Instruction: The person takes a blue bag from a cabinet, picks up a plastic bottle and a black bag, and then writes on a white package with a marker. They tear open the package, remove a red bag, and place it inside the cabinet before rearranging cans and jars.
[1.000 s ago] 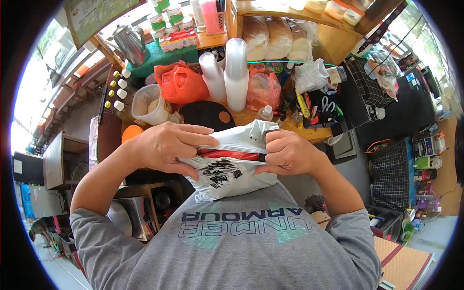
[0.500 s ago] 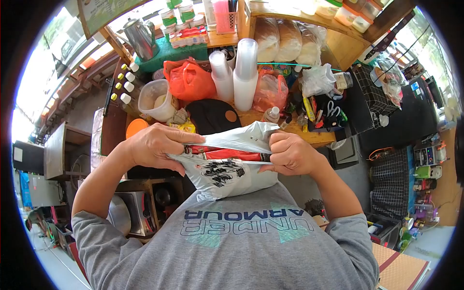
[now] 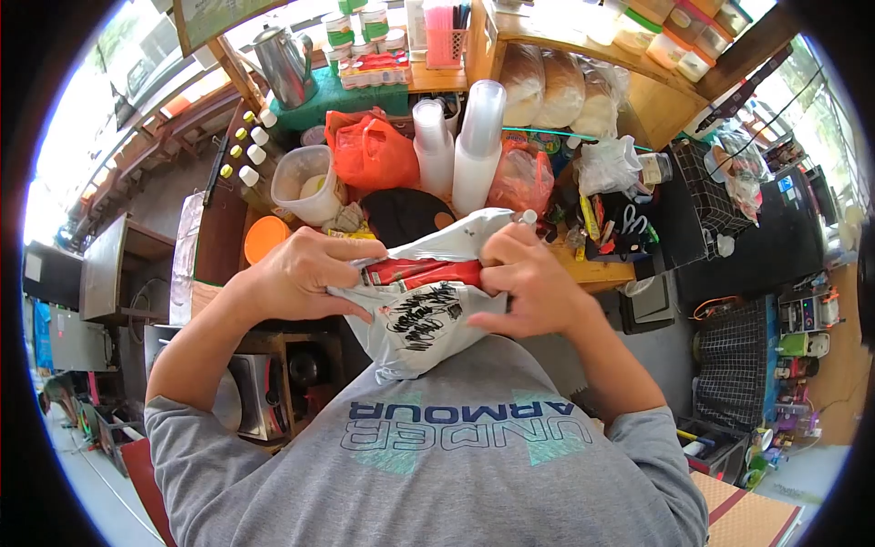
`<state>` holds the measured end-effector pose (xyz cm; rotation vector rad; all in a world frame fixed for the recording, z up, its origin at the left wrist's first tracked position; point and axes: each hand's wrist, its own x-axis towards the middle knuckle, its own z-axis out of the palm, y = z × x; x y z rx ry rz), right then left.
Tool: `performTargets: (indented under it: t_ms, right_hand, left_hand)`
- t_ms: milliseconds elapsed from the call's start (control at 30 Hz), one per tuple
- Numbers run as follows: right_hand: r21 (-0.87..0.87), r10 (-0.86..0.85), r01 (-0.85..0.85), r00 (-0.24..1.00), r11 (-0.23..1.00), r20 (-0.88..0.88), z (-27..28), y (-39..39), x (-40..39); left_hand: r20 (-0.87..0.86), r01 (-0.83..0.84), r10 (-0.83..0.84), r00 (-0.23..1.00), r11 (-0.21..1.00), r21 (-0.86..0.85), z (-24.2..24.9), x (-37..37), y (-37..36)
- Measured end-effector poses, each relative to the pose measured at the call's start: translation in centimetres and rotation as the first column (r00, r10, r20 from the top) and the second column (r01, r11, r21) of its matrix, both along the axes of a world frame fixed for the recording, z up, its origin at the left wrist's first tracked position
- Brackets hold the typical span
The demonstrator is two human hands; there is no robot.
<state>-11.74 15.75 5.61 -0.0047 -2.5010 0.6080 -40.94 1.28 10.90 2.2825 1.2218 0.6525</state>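
A white plastic mailing bag [image 3: 383, 342] with black scribbles on a label is held up in front of my chest. Its top gapes, and a red package [image 3: 424, 272] with black parts shows inside. My left hand [image 3: 314, 273] pinches the bag's left side, thumb below and fingers along the opening. At the right edge my right hand [image 3: 529, 283] grips the bag with bent fingers, its thumb stretched toward the label. How deep the red package reaches is hidden by the bag.
Beyond the bag, a wooden counter holds a black cap [image 3: 401, 214], stacked plastic cups [image 3: 478, 155], an orange plastic bag [image 3: 369, 150] and a clear tub [image 3: 305, 187]. An orange lid [image 3: 268, 241] lies left. A black organizer [image 3: 624, 239] with scissors stands right.
My right hand has shifted inward and slightly up along the bag's edge, and its thumb has extended. The opening is taller, showing more of the red package. The view has shifted slightly.
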Motion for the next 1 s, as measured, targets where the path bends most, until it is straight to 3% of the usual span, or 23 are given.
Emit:
performTargets:
  t_ms: [67,167,233,333,433,500,567,633,733,800,900,1000]
  right_hand:
    - [0.065,-0.019,0.017,1.000,0.998,0.021,-0.5,-1.8,-1.4]
    - [-0.050,-0.085,0.082,0.995,0.995,-0.048,-1.9,-4.1,-3.6]
    - [-0.333,-0.159,0.098,0.974,0.938,-0.160,-2.4,-5.3,-4.8]
    - [-0.325,-0.215,0.174,0.972,0.929,-0.093,-1.4,-5.6,-6.2]
    - [-0.253,-0.148,0.149,0.989,0.956,0.023,-1.4,-4.9,-6.5]
    - [-0.221,-0.149,0.139,0.988,0.965,-0.029,-2.5,-5.0,-7.0]
    - [-0.190,-0.144,0.127,0.986,0.974,-0.080,-4.2,-4.9,-7.2]
    - [-0.284,-0.228,0.207,0.973,0.936,-0.043,-5.9,-4.4,-7.4]
    - [-0.188,-0.222,0.217,0.975,0.958,-0.007,-7.4,-3.3,-7.6]
    - [-0.211,-0.211,0.208,0.978,0.955,0.010,-8.9,-3.1,-7.8]
    - [-0.231,-0.181,0.182,0.983,0.956,0.025,-10.8,-3.1,-7.7]
    - [-0.232,-0.101,0.112,0.993,0.966,0.059,-11.6,-3.1,-7.8]
  left_hand:
    - [-0.023,-0.022,0.022,0.999,1.000,0.019,0.6,1.0,-0.6]
    - [-0.027,-0.082,0.083,0.996,0.997,0.012,0.9,1.9,-0.9]
    - [-0.007,-0.128,0.127,0.992,0.992,-0.014,0.5,2.1,-0.9]
    - [-0.058,-0.162,0.164,0.985,0.986,0.050,-0.7,2.3,-0.6]
    - [-0.159,-0.144,0.169,0.973,0.976,0.160,-1.5,3.1,-0.1]
    - [-0.208,-0.181,0.215,0.954,0.968,0.172,-2.7,3.7,0.0]
    - [-0.183,-0.235,0.264,0.947,0.958,0.163,-4.1,3.9,0.6]
    - [-0.149,-0.307,0.332,0.931,0.937,0.170,-6.0,3.9,1.3]
    - [-0.091,-0.403,0.419,0.904,0.902,0.155,-9.4,4.7,2.1]
    - [-0.061,-0.449,0.463,0.884,0.880,0.155,-10.6,5.1,2.2]
    - [0.066,-0.579,0.576,0.815,0.815,0.039,-11.6,5.5,1.4]
    - [0.094,-0.559,0.561,0.822,0.828,-0.051,-11.4,4.9,-0.1]
